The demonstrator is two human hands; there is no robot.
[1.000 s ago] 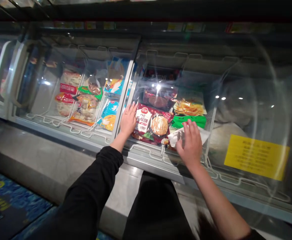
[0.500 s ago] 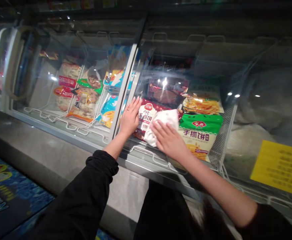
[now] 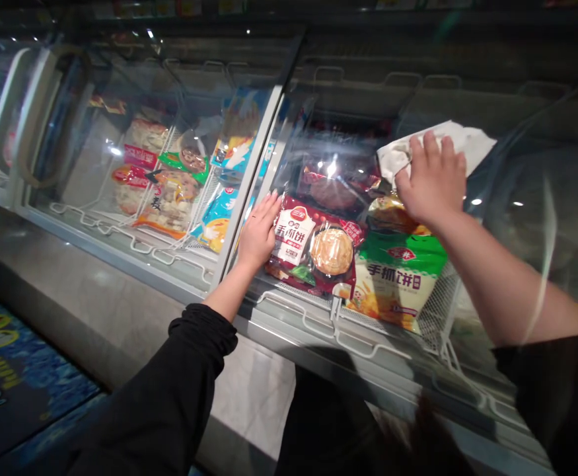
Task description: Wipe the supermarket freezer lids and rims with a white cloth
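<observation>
My left hand (image 3: 259, 231) lies flat, fingers stretched out, on the glass lid (image 3: 318, 165) of a chest freezer beside its white frame bar (image 3: 249, 185). My right hand (image 3: 432, 178) presses a white cloth (image 3: 467, 142) against the same glass farther up and to the right, its fingers spread over the cloth. Under the glass lie a red pancake packet (image 3: 313, 248) and a green and white packet (image 3: 397, 277).
The left lid (image 3: 135, 132) covers more frozen packets (image 3: 170, 198) in wire baskets and has a white handle (image 3: 8, 112) at far left. A wire rack edge (image 3: 318, 324) runs along the front. A steel ledge (image 3: 95, 297) and a blue floor mat (image 3: 1, 370) lie below.
My right hand has swept the cloth from the lower middle of the glass up and to the right. My left hand has stayed in place on the lid.
</observation>
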